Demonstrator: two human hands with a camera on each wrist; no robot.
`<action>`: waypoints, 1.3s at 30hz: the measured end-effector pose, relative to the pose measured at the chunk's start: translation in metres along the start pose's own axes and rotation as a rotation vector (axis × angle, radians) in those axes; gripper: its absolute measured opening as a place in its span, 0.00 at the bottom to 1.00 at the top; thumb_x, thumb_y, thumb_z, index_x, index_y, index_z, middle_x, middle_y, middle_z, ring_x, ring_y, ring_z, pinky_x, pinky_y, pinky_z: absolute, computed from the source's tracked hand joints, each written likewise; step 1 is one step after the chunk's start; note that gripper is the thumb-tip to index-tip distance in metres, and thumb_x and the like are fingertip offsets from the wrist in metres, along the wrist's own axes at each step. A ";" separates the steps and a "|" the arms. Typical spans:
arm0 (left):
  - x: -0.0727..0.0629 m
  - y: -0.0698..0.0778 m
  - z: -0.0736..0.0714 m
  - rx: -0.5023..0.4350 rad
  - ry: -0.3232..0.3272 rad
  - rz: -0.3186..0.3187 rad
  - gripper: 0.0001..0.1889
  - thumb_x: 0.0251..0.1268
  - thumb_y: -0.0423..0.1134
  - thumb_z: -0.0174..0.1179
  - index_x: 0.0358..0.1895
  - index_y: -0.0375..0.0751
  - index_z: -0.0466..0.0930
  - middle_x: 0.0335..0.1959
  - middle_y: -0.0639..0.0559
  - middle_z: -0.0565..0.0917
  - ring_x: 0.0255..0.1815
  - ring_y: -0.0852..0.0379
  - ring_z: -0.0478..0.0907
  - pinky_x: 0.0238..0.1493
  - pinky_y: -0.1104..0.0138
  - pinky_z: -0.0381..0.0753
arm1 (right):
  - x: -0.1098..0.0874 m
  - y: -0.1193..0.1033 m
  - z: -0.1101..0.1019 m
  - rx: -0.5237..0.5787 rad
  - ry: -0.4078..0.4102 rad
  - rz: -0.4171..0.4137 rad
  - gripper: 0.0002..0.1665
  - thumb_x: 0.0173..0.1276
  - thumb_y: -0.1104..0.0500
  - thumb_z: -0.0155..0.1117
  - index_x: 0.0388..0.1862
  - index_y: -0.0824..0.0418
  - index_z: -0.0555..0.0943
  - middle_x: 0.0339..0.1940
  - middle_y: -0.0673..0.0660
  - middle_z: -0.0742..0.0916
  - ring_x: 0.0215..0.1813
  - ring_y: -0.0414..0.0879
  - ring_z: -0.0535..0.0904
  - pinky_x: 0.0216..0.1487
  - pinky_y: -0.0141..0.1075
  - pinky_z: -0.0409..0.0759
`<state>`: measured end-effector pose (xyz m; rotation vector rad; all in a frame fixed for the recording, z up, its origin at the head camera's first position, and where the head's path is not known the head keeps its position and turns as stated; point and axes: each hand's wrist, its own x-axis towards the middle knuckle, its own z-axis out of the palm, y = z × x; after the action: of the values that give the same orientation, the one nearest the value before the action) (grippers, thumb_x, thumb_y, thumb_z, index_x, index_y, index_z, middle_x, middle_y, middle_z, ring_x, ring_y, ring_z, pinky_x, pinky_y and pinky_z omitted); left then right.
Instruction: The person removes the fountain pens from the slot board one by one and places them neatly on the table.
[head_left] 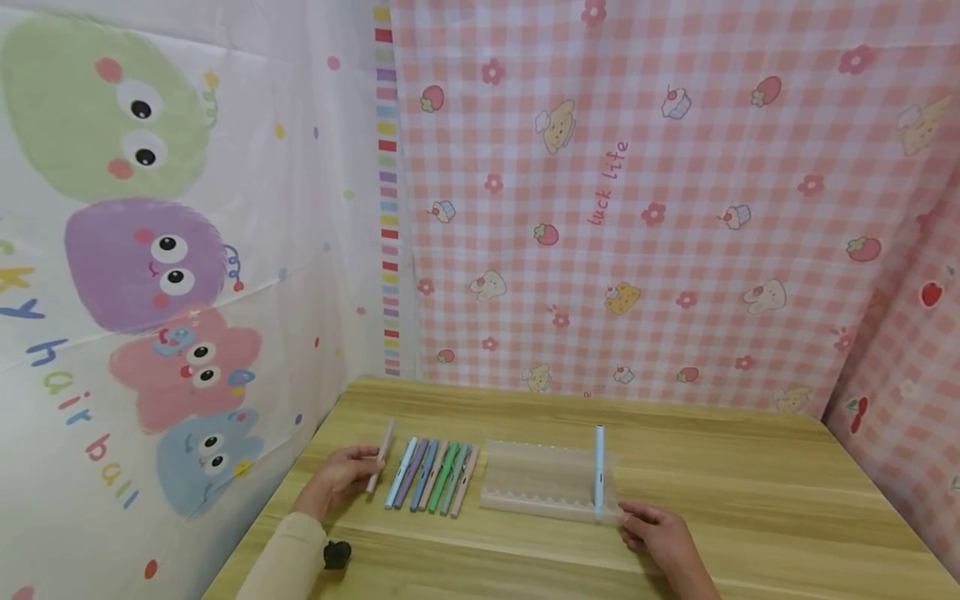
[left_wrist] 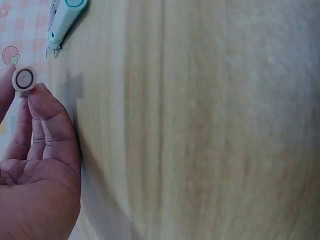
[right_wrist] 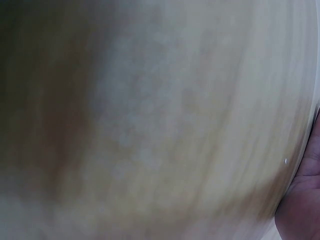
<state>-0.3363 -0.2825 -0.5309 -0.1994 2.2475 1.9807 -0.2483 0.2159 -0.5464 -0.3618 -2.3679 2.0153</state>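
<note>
My left hand (head_left: pixel 348 473) pinches a pale pink pen (head_left: pixel 382 454) between thumb and fingers, at the left of the row of pens. In the left wrist view the round end of that pen faces the camera. My right hand (head_left: pixel 660 533) grips the right front corner of a clear pen rack (head_left: pixel 536 506) with its fingertips. One light blue pen (head_left: pixel 599 467) stands upright in the rack near its right end. Only part of the right palm (right_wrist: pixel 302 210) shows in the right wrist view; its fingers are hidden there.
Several capped pens, among them a purple pen (head_left: pixel 411 475) and a green pen (head_left: pixel 443 477), lie side by side left of the rack. A small black object (head_left: pixel 337 555) is by the left sleeve (head_left: pixel 285 554). Patterned cloths hang behind the wooden table (head_left: pixel 757 475).
</note>
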 end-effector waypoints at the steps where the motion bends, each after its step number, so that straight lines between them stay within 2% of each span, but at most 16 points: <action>1: 0.000 0.000 0.000 -0.001 0.000 -0.002 0.25 0.64 0.28 0.63 0.62 0.20 0.69 0.37 0.47 0.83 0.36 0.57 0.79 0.38 0.64 0.81 | 0.000 0.000 0.000 0.001 0.001 0.000 0.17 0.69 0.69 0.62 0.55 0.77 0.80 0.35 0.60 0.88 0.35 0.45 0.83 0.35 0.34 0.84; 13: 0.001 0.002 0.002 0.032 0.013 -0.026 0.24 0.62 0.27 0.65 0.60 0.19 0.71 0.35 0.48 0.84 0.33 0.58 0.80 0.36 0.64 0.81 | -0.001 -0.001 -0.001 0.019 -0.007 0.006 0.17 0.69 0.70 0.62 0.55 0.77 0.80 0.34 0.59 0.88 0.35 0.45 0.83 0.34 0.34 0.83; 22: -0.002 0.007 0.006 0.115 0.028 -0.040 0.23 0.60 0.26 0.66 0.57 0.19 0.73 0.35 0.45 0.85 0.32 0.56 0.80 0.34 0.64 0.82 | 0.000 0.000 0.000 0.022 -0.004 0.002 0.17 0.68 0.70 0.63 0.54 0.77 0.80 0.34 0.59 0.88 0.34 0.45 0.83 0.35 0.34 0.84; 27: -0.002 0.008 0.007 0.175 0.031 -0.038 0.23 0.59 0.27 0.67 0.57 0.20 0.74 0.36 0.45 0.85 0.33 0.55 0.80 0.34 0.63 0.82 | 0.000 0.000 0.000 0.014 -0.003 0.005 0.17 0.68 0.70 0.63 0.54 0.77 0.80 0.34 0.59 0.88 0.34 0.45 0.83 0.35 0.34 0.83; 39: -0.002 0.010 0.006 0.211 0.027 -0.021 0.23 0.58 0.27 0.66 0.56 0.18 0.73 0.38 0.40 0.84 0.34 0.54 0.80 0.36 0.63 0.82 | -0.001 -0.001 -0.001 0.011 -0.009 0.006 0.17 0.69 0.70 0.62 0.54 0.77 0.80 0.34 0.58 0.88 0.35 0.45 0.83 0.35 0.34 0.84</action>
<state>-0.3358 -0.2754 -0.5218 -0.2259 2.4388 1.7236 -0.2475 0.2163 -0.5449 -0.3604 -2.3625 2.0368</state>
